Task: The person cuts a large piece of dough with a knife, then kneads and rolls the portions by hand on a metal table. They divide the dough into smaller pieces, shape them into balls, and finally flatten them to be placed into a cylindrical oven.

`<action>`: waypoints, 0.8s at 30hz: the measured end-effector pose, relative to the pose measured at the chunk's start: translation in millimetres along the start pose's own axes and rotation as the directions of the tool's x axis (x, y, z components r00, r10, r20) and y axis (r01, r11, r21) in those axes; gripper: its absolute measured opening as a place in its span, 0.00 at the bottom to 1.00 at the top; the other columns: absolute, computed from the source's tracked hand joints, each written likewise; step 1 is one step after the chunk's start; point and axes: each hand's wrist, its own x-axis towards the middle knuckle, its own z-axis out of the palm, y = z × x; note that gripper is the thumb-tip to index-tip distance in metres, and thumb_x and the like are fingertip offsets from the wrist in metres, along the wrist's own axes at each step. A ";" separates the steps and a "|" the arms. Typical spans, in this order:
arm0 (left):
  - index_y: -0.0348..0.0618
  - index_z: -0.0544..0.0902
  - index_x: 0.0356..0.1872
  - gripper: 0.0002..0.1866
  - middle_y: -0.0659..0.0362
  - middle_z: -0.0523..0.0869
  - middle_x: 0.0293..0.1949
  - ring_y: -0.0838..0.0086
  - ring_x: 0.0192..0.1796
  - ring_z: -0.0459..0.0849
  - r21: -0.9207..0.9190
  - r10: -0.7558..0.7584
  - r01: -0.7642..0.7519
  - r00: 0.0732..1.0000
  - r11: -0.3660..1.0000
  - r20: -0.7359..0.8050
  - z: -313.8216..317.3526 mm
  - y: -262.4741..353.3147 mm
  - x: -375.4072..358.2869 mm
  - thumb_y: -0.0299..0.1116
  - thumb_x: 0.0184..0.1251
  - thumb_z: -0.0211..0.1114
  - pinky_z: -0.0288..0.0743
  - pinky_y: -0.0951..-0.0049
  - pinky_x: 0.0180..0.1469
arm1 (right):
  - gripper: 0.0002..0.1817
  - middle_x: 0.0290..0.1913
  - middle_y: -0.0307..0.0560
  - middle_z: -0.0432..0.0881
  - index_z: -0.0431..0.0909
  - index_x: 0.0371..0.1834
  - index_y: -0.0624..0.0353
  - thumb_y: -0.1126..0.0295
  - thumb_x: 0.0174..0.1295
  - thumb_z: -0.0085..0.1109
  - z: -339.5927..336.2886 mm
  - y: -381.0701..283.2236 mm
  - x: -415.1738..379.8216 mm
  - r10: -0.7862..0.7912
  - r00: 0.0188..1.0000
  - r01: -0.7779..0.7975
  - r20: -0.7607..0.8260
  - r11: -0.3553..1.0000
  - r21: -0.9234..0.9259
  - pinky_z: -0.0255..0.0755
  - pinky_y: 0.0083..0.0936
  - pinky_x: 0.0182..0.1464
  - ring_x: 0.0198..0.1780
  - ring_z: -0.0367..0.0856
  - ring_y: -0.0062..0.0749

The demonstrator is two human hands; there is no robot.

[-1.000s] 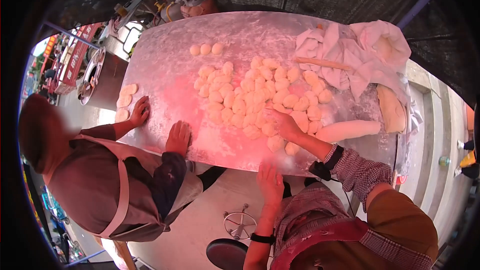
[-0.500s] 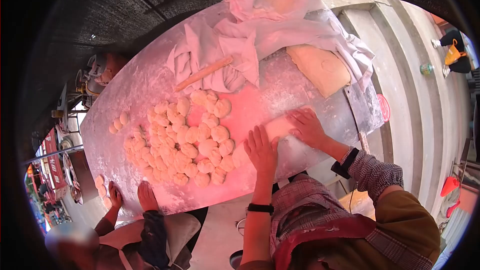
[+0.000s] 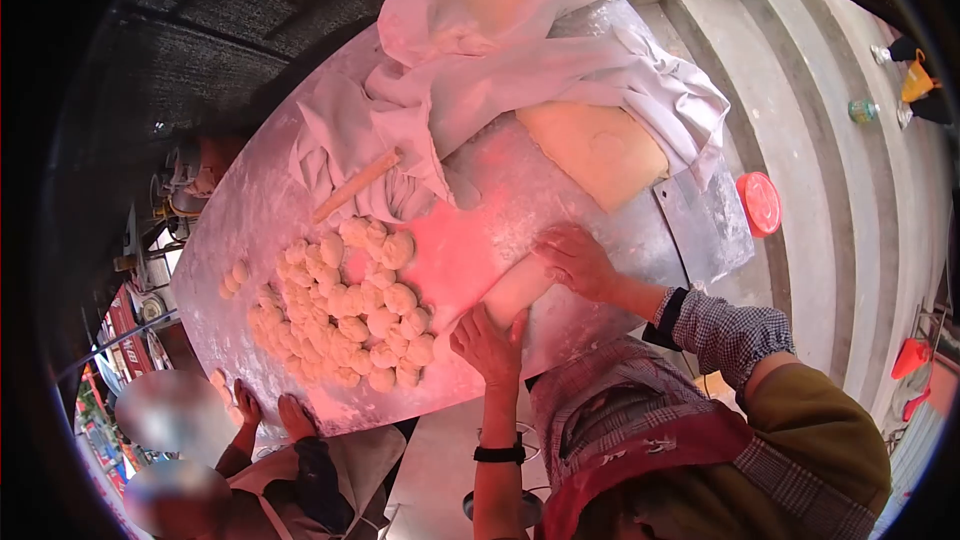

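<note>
A long dough roll lies on the floury table, slanting from near the table's edge up toward the far side. The left hand sits flat on its near end, fingers spread. The right hand presses its far end, fingers close together. Just left of the roll is a heap of little dough balls. Beyond the roll lie a dough slab, a white cloth and a rolling pin. Another person's hands rest far left of it.
</note>
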 end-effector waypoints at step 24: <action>0.44 0.72 0.50 0.33 0.54 0.81 0.43 0.58 0.48 0.81 -0.112 0.198 -0.183 0.970 0.977 0.141 41.5 80.4 67.9 0.35 0.40 0.79 0.71 0.59 0.54 | 0.15 0.28 0.49 0.83 0.83 0.34 0.64 0.61 0.64 0.55 18.5 4.4 33.9 0.721 0.640 -0.743 0.264 0.494 0.452 0.74 0.31 0.37 0.32 0.82 0.30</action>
